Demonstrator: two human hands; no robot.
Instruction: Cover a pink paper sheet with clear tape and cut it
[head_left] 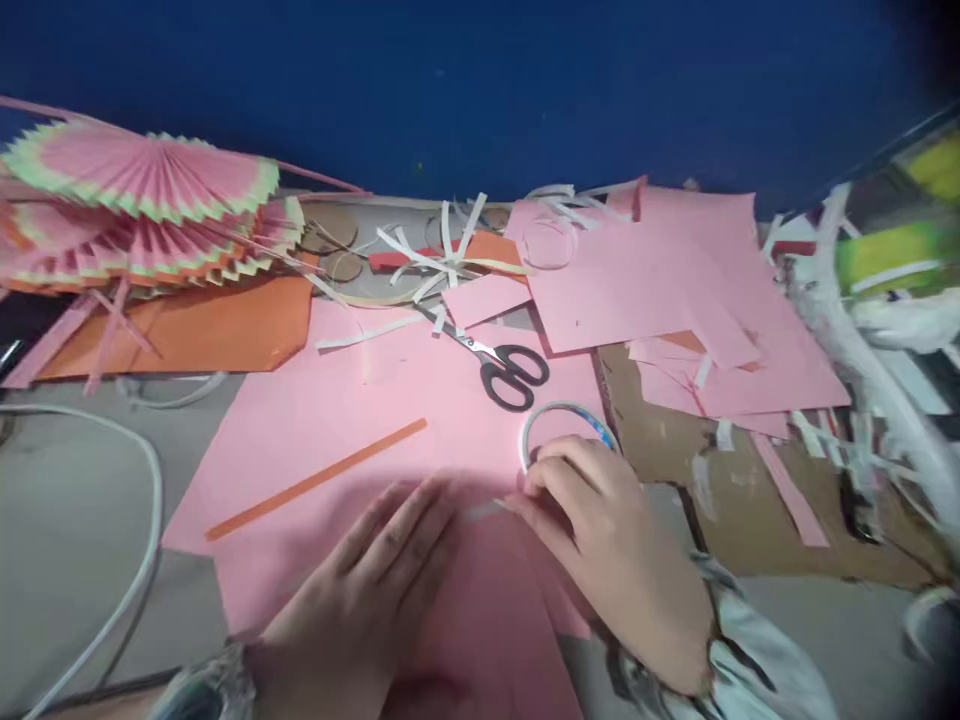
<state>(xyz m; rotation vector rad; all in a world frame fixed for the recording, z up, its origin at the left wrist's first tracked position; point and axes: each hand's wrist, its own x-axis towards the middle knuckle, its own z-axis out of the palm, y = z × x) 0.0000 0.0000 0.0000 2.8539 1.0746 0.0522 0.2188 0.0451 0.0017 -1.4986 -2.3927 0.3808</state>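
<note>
My left hand lies flat with fingers stretched out on a large pink paper sheet. My right hand is curled, its fingers closed round a white tape roll and pressing a strip of tape onto the pink sheet between both hands. A thin orange paper strip lies on the sheet to the left. Black-handled scissors rest just beyond the tape roll.
Folded pink paper fans are stacked at the far left over an orange sheet. More pink sheets and white paper scraps lie at the back. Brown cardboard is at the right. A white cable curves at the left.
</note>
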